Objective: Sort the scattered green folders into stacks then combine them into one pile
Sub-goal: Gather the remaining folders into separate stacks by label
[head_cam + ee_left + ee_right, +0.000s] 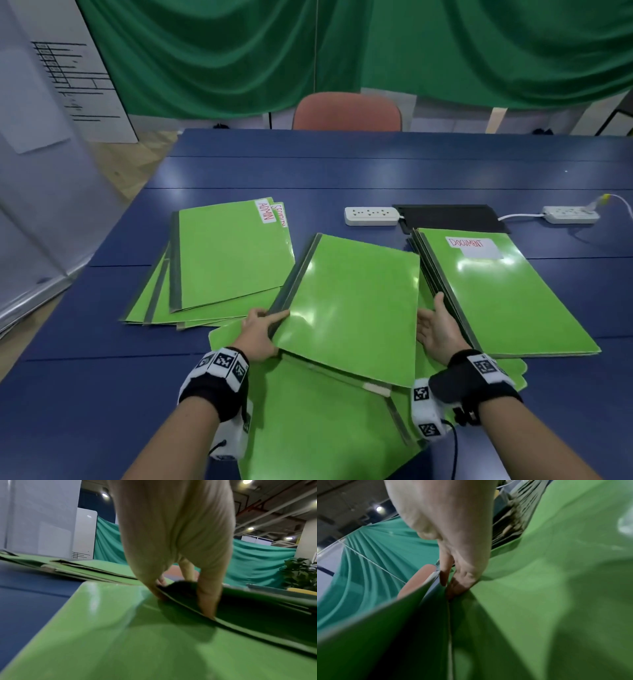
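Left of the middle folder (pixel 349 305), fanned stack (pixel 219 263) on tabletop (pixel 342 164). Left hand (pixel 257 337) pinching its spine corner, right hand (pixel 436 330) open at its right edge. Could slip, glossy cover; could knock right stack (pixel 496 291) askew.

Bright overhead light glares on the glossy folders (pixel 349 308); wrist views blurred, head view bowed at edges.
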Motion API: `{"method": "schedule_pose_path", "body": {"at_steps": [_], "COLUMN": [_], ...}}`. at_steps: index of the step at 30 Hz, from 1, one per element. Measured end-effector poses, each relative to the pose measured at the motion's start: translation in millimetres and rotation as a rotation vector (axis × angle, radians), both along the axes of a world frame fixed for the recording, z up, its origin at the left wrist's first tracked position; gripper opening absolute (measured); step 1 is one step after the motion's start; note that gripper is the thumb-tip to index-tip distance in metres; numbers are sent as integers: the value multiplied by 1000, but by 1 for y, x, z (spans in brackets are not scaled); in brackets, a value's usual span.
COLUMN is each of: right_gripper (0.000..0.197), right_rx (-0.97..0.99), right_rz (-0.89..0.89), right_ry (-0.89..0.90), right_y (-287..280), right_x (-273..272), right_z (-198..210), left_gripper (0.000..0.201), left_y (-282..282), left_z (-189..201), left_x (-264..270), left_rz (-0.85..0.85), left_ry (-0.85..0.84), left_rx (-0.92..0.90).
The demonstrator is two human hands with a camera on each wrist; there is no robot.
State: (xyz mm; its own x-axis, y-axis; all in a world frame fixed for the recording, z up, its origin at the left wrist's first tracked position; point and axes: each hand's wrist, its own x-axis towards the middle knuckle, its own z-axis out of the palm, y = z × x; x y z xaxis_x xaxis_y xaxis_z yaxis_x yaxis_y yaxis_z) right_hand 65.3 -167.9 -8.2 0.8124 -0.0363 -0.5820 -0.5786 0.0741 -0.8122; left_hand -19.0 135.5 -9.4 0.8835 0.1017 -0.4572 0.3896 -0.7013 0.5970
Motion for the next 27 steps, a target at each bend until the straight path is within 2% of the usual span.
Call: {"method": "schedule_pose_path", "body": {"at_steps": [3,5,8,10,16,22,24,27], "right_gripper": [62,56,57,60,65,78,79,77], "right_rx": [-81,-216,-303,-328,-338,-167,-206,-294], "right_rz": [109,175,219,255,254,225,220,174], "right_ry": [-45,-67,-87,-87,-99,-184,-218,-237], "right_y": [2,3,6,10,17,25,25,15], "right_x": [-4,-5,-4,-4,-9,-15,-13,-9], "right_z": [-2,-6,-7,-6,3,11,11,11], "left_gripper": [97,97,83,73,44,29,18,27], "left_y": [5,5,0,-6,-14,-13,-11,1], "left_z": [9,10,5,3,1,7,5,-9], "left_x": [7,10,12,12,4,7,8,2], "left_rz": [-69,-20,230,375,477,499,465,379], "left_ry": [106,95,-55,-97,-113,-283,-290,-121], "left_rx": [-18,-81,-189,-233,-293,-421,-371,-46]}}
